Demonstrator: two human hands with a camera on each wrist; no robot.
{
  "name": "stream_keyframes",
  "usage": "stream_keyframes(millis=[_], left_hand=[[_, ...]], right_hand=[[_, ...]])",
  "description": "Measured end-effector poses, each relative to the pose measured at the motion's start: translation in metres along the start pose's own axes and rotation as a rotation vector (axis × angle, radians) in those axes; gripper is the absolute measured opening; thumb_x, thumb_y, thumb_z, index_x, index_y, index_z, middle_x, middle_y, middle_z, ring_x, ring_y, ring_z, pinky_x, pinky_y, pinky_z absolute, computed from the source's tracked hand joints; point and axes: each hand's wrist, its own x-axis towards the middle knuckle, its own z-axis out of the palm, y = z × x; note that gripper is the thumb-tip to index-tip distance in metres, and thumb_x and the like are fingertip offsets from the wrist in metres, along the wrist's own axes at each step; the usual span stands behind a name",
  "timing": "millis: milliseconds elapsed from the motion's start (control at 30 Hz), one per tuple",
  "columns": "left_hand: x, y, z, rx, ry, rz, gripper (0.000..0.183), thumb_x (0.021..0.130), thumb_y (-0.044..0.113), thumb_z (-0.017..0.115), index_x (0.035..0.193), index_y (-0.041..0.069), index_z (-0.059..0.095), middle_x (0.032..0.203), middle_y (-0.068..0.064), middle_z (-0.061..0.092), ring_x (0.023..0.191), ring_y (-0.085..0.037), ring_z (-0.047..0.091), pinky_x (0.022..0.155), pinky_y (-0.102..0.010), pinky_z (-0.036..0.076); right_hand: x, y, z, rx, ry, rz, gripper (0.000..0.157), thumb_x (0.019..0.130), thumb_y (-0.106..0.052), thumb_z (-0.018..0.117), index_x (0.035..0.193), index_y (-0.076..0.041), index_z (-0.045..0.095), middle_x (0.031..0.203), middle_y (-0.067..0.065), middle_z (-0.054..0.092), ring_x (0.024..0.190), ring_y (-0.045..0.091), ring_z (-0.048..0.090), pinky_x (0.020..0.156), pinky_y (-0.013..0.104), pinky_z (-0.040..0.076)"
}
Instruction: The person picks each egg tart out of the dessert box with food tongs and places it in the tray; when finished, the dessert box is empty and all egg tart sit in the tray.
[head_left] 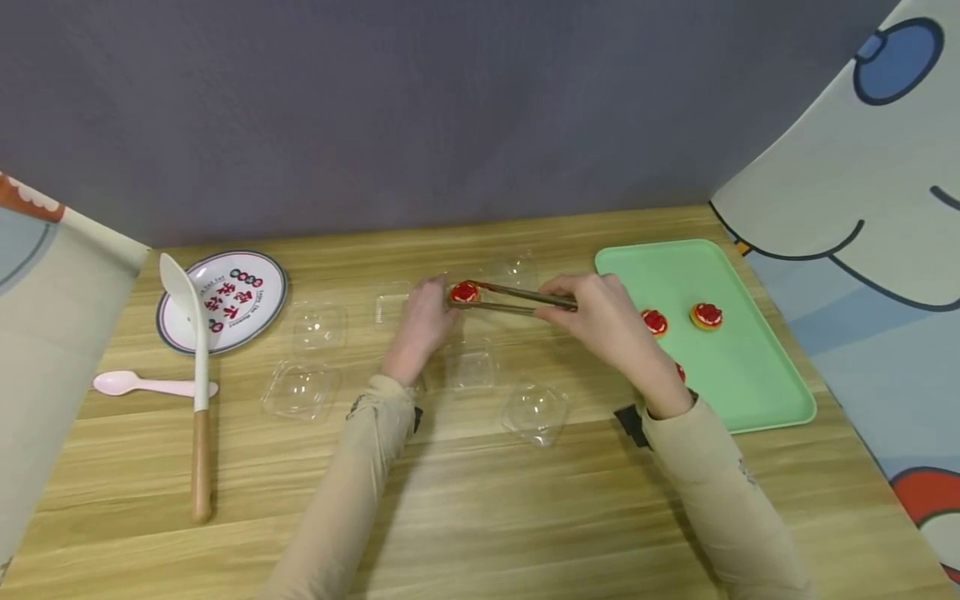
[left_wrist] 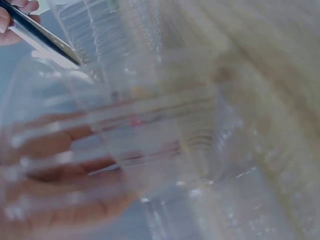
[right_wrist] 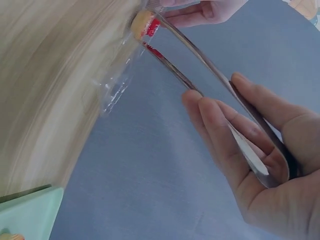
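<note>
My right hand [head_left: 600, 321] grips a pair of long metal tweezers [right_wrist: 195, 50], their tips reaching left and smeared with red. Right at those tips is a small tart [head_left: 465, 292] with red topping, its pale yellow crust [right_wrist: 140, 25] showing from the side. The arms of the tweezers stand apart around it. My left hand [head_left: 426, 321] holds a clear plastic box beside the tart. Seen close in the left wrist view, the clear plastic box [left_wrist: 150, 115] covers much of the view, with fingers showing through it.
More clear plastic boxes [head_left: 303, 390] lie across the middle of the wooden table [head_left: 480, 533]. On the right, a green tray [head_left: 757, 375] bears several tarts. To the left are a printed plate [head_left: 262, 312], a white ladle [head_left: 201, 358] with a wooden handle, and a pink spoon [head_left: 120, 382].
</note>
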Motion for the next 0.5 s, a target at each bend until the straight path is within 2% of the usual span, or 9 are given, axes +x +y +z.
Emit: stream_keyframes(millis=[200, 333, 400, 500], left_hand=[[-0.0001, 0.0, -0.0003, 0.022, 0.007, 0.007, 0.065, 0.095, -0.007, 0.07, 0.153, -0.016, 0.042, 0.146, -0.037, 0.054, 0.124, -0.048, 0.061, 0.107, -0.048, 0.057], [-0.0001, -0.0002, -0.0006, 0.021, 0.008, -0.003, 0.066, 0.095, -0.006, 0.071, 0.154, -0.015, 0.042, 0.146, -0.037, 0.054, 0.123, -0.047, 0.062, 0.106, -0.048, 0.058], [0.0, -0.0007, -0.0006, 0.021, 0.01, -0.004, 0.066, 0.095, -0.005, 0.072, 0.154, -0.015, 0.042, 0.147, -0.037, 0.053, 0.123, -0.048, 0.062, 0.107, -0.049, 0.057], [0.0004, -0.0012, -0.0004, 0.014, 0.009, -0.008, 0.067, 0.096, -0.004, 0.072, 0.155, -0.015, 0.041, 0.149, -0.037, 0.052, 0.124, -0.047, 0.061, 0.107, -0.048, 0.057]], right_hand=[[-0.0032, 0.0048, 0.0024, 0.019, 0.032, -0.014, 0.024, 0.097, -0.016, 0.082, 0.115, 0.0, 0.081, 0.114, 0.016, 0.079, 0.051, 0.011, 0.036, 0.055, 0.03, 0.035], [-0.0052, 0.0066, 0.0029, 0.028, 0.048, -0.01, 0.024, 0.097, -0.018, 0.082, 0.115, -0.001, 0.082, 0.112, 0.014, 0.08, 0.05, 0.009, 0.03, 0.053, 0.029, 0.031], [-0.0065, 0.0069, 0.0021, 0.033, 0.054, -0.005, 0.024, 0.097, -0.018, 0.082, 0.115, -0.002, 0.082, 0.112, 0.014, 0.08, 0.052, 0.01, 0.036, 0.055, 0.029, 0.035], [-0.0094, 0.0068, 0.0, 0.044, 0.06, 0.003, 0.025, 0.097, -0.017, 0.082, 0.117, -0.002, 0.081, 0.115, 0.014, 0.079, 0.062, 0.015, 0.06, 0.063, 0.033, 0.048]])
